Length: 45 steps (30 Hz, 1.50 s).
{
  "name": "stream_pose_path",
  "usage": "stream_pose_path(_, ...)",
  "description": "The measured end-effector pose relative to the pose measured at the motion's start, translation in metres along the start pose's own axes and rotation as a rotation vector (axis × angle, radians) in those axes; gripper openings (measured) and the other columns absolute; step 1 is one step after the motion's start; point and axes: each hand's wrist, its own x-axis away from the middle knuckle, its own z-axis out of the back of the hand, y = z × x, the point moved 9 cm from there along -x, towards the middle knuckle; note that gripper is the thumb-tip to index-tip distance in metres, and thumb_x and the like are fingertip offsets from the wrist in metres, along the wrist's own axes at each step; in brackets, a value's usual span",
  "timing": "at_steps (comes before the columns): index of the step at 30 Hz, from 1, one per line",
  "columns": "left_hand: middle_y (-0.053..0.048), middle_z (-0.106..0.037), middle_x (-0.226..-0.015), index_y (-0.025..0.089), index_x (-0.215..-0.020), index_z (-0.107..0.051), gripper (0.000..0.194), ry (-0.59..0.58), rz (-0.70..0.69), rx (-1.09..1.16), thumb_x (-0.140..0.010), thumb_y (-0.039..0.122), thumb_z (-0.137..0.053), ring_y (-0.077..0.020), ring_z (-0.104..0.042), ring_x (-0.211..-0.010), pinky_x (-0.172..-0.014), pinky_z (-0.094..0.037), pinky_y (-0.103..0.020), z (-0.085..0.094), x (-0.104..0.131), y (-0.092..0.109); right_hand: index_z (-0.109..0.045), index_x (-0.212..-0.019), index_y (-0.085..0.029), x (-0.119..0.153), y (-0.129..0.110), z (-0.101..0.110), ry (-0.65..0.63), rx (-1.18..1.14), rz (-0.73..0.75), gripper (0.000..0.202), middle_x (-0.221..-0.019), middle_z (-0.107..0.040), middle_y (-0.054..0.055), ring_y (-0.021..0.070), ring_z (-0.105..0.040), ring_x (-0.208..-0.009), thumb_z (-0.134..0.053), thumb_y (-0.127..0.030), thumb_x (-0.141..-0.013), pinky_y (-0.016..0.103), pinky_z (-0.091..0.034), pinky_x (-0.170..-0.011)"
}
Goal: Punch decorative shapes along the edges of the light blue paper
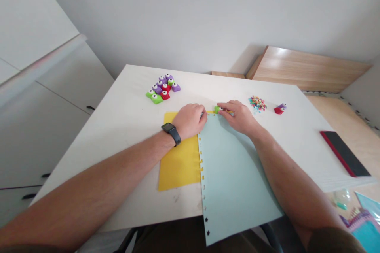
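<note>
Right hand is pinching green punch at far edge of pale-blue sheet, its long axis running near-to-far, left hand resting curled, hold unclear.

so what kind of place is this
Probably a room at home used for crafts: a white table holds a hole-edged pale blue sheet and colourful bits, with white cabinets alongside.

The head-worn camera looks forward and down across the nearby white table.
</note>
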Motion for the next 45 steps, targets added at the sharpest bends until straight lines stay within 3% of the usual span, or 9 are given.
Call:
stream_pose_path(19, -0.01, -0.072, -0.091, 0.018, -0.09, -0.068, 0.023, -0.011, 0.027, 0.026, -0.1, 0.026, -0.049, -0.026, -0.067, -0.089, -0.083, -0.05, -0.04, 0.0008, 0.0, -0.0012, -0.078, -0.124, -0.027, 0.0041, -0.0015, 0.0064, 0.044, 0.013, 0.044, 0.031, -0.108, -0.078, 0.009, 0.0243, -0.068, -0.099, -0.065, -0.039, -0.098, 0.039, -0.053, -0.092)
stream_pose_path(32, -0.01, -0.072, -0.091, 0.018, -0.089, -0.066, 0.023, 0.002, 0.022, 0.017, -0.1, 0.027, -0.048, -0.0264, -0.067, -0.089, -0.081, -0.05, -0.04, 0.0011, 0.0004, -0.001, -0.079, -0.122, -0.024, 0.0031, -0.0073, 0.0039, 0.025, 0.09, 0.094, 0.031, -0.103, -0.078, 0.01, 0.0256, -0.066, -0.095, -0.066, -0.037, -0.097, 0.04, -0.052, -0.091)
stream_pose_path(45, -0.011, -0.073, -0.092, 0.018, -0.089, -0.068, 0.024, -0.011, 0.035, 0.037, -0.1, 0.026, -0.048, -0.026, -0.067, -0.09, -0.084, -0.051, -0.04, 0.0015, 0.0003, -0.0009, -0.081, -0.118, -0.027, 0.0047, -0.0049, 0.0087, 0.074, 0.022, 0.043, 0.029, -0.106, -0.08, 0.009, 0.0247, -0.07, -0.095, -0.067, -0.04, -0.096, 0.04, -0.054, -0.09)
